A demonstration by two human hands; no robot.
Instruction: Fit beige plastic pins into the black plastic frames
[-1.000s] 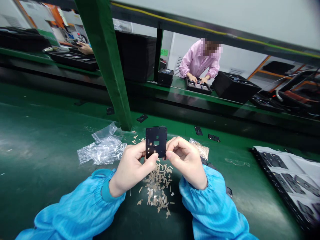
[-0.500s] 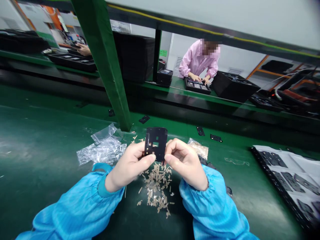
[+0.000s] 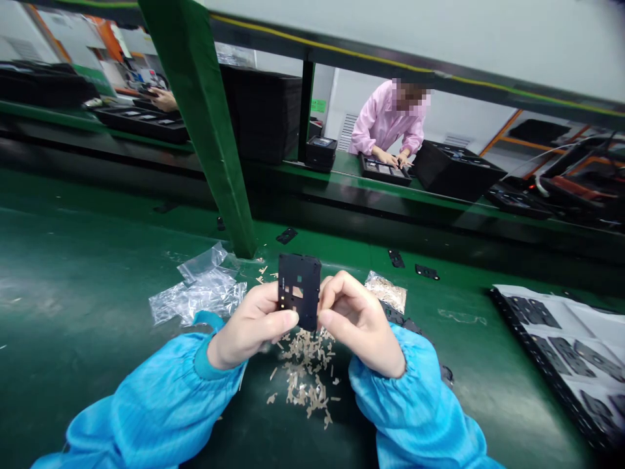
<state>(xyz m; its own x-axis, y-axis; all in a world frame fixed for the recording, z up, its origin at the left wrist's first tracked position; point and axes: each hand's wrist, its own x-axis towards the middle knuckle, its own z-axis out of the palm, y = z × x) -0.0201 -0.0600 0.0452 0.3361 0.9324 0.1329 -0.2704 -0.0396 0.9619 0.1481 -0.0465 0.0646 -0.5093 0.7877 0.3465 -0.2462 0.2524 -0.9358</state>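
Plate [image 3: 309, 290] in left hand [image 3: 250, 326], right hand [image 3: 364, 322] at edge

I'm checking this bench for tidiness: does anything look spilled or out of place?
Small tan pieces lie loosely scattered on the green tabletop beneath the black plate; they look spilled, since a clear bag of similar-looking bits lies beyond the right hand. This may be deliberate.

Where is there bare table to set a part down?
Widest looks the green table left of the clear bags; another patch lies lower in view, between the right sleeve and the tray. Crowded: beneath the black plate, where tan pieces lie scattered, and around the filled bag, with black parts beside it.
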